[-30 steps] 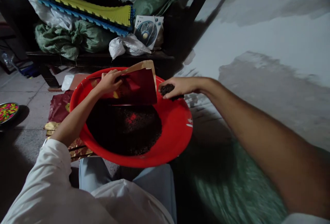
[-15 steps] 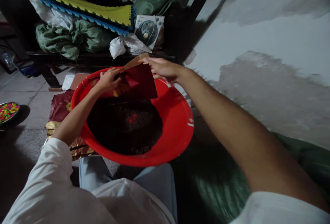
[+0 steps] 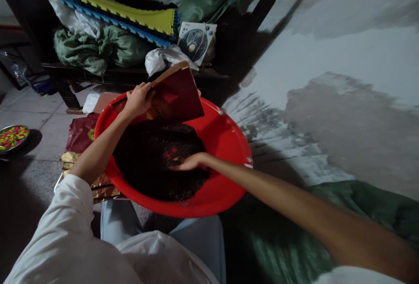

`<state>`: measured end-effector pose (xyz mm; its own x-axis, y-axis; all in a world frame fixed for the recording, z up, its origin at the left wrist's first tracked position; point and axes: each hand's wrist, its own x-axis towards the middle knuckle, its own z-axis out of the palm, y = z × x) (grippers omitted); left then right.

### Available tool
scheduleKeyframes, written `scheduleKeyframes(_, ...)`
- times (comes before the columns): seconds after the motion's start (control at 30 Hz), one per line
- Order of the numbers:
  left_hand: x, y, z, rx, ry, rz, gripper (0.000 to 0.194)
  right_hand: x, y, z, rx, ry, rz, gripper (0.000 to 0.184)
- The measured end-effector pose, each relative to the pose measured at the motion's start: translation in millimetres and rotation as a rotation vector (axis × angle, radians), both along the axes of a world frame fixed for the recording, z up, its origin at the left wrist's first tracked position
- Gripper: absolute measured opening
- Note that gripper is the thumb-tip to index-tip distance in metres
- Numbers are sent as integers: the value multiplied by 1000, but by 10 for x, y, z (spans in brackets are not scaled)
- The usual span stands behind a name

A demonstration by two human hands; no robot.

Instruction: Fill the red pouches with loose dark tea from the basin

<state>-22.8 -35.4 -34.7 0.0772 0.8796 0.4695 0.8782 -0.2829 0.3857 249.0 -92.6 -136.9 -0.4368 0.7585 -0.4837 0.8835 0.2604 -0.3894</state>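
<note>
Left hand (image 3: pixel 139 100) clamped on a red packet (image 3: pixel 178 94), gold print unreadable; right hand (image 3: pixel 191 162) open, low over dark granules (image 3: pixel 147 162) in a red plastic basin (image 3: pixel 225 144); boxed fan (image 3: pixel 196 42) at twelve o'clock, small label illegible.

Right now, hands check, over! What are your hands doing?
Left hand gripping a red paper packet, tilted above the heap. Right hand touching the dark crumbly heap in a red plastic basin. Left forearm across the rim.

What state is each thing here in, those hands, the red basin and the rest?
Left hand: closed on the packet.
Right hand: open, low at the heap.
Red packet: held tilted over the basin.
Dark granular heap: loose, piled in the basin.
Red plastic basin: holding the heap.
Green sack: crumpled.
</note>
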Motion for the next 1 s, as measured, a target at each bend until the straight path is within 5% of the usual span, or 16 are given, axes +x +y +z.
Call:
scheduleKeyframes(0.2,-11,8,-25,-12,40,-24,38,-449,-224,-129,-219,3,304,128)
scheduleKeyframes(0.33,-17,10,-16,-29,31,-80,39,-350,-252,-172,-276,185,447,111)
scheduleKeyframes(0.53,-35,25,-32,-26,7,-199,51,147,-54,-112,-280,252,343,90)
scheduleKeyframes(0.67,-47,27,-26,-30,6,-202,53,515,233,303,-206,359,230,62)
scheduleKeyframes(0.77,-49,37,-21,-43,9,-210,55,695,406,747,-178,443,93,61)
scheduleKeyframes(1.0,-50,10,6,-59,-6,-158,55,633,843,1570,-16,710,-74,57)
